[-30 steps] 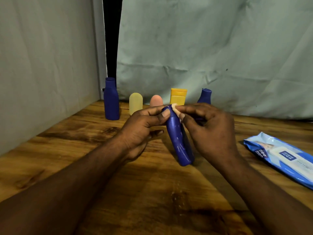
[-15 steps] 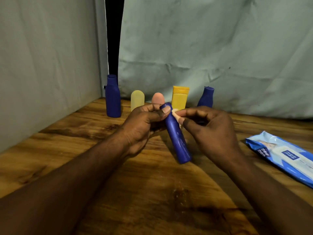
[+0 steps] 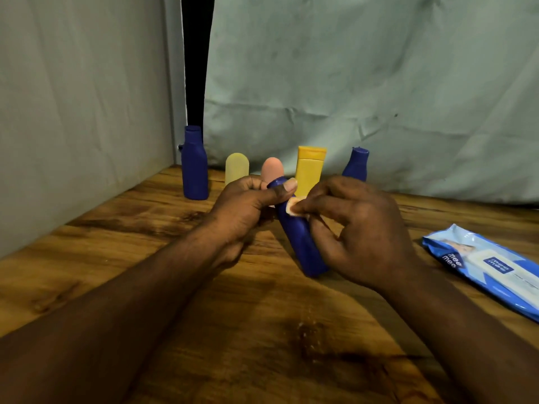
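We held the blue bottle (image 3: 300, 243) tilted near the middle of the wooden table (image 3: 204, 330), base on the wood, our left hand (image 3: 248, 205) curled round its top with the thumb across the cap. Our right hand (image 3: 358, 228) pinched a small pale pad (image 3: 291, 206) against the bottle's upper side. A blue wipes pack (image 3: 490, 266) lay well apart to the right.

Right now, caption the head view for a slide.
Left hand grips a tilted blue bottle while the right hand presses a small pale pad against it.

Head camera looks forward and down, close over the wooden table (image 3: 116, 287).
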